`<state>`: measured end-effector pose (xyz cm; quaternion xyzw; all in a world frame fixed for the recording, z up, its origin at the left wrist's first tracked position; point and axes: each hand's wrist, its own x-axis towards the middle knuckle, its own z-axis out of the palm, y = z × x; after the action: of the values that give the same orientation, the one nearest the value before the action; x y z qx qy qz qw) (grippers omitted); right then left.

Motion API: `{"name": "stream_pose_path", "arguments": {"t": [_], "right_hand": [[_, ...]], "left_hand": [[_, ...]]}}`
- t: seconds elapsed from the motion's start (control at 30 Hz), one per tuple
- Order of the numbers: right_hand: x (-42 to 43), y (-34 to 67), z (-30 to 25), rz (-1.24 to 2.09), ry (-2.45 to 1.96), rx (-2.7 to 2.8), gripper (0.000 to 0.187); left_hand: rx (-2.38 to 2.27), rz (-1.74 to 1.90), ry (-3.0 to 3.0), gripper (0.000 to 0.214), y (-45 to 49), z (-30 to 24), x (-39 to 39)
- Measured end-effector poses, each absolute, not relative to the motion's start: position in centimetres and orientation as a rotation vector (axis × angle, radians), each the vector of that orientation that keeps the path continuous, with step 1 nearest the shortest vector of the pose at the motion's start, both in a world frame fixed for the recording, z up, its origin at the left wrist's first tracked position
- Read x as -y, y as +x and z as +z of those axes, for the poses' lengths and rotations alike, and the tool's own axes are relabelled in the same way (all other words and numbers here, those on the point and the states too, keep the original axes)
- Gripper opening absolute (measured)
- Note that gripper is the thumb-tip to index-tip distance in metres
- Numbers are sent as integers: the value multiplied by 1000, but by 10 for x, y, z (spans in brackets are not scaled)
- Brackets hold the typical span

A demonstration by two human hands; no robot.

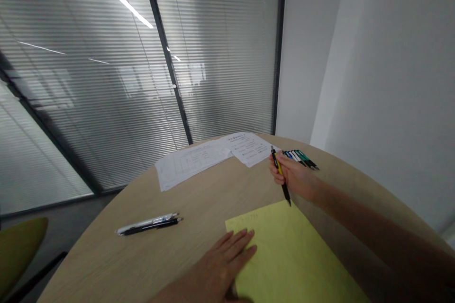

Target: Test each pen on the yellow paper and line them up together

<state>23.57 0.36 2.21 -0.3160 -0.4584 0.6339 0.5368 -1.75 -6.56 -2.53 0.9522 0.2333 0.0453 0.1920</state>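
My left hand (pixel 220 267) lies flat on the wooden tabletop (pixel 106 265), its fingers apart and its fingertips at the left edge of a yellow paper pad (pixel 295 255). My right hand (pixel 293 175) is shut on a yellow-and-black pen (pixel 279 169), which points down towards the pad's top corner. Just beyond that hand lies a row of several dark-barrelled pens with coloured clips (pixel 300 157), partly hidden by my fingers. Two printed white sheets (pixel 192 163) (pixel 247 148) lie at the far side, and a black pen and a white pen (pixel 149 224) lie together at the left.
The round table's far rim curves close to a pale wall (pixel 373 80) on the right. A glass partition with slatted blinds (pixel 106 80) stands behind it. An olive chair seat (pixel 17 251) shows at the lower left, below the table's edge.
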Motion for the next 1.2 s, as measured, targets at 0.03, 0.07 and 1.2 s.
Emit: {"name": "stream_pose_path", "arguments": {"t": [0.03, 0.07, 1.2], "right_hand": [[-4, 238, 24, 1542, -738, 1064, 16], [-5, 240, 25, 1582, -724, 1044, 21], [-10, 261, 27, 1926, -353, 939, 51]], "left_hand": [[-655, 118, 2690, 68, -17, -26, 66], [-654, 108, 2707, 68, -17, -26, 66], [-633, 40, 2860, 70, -16, -29, 64]]}}
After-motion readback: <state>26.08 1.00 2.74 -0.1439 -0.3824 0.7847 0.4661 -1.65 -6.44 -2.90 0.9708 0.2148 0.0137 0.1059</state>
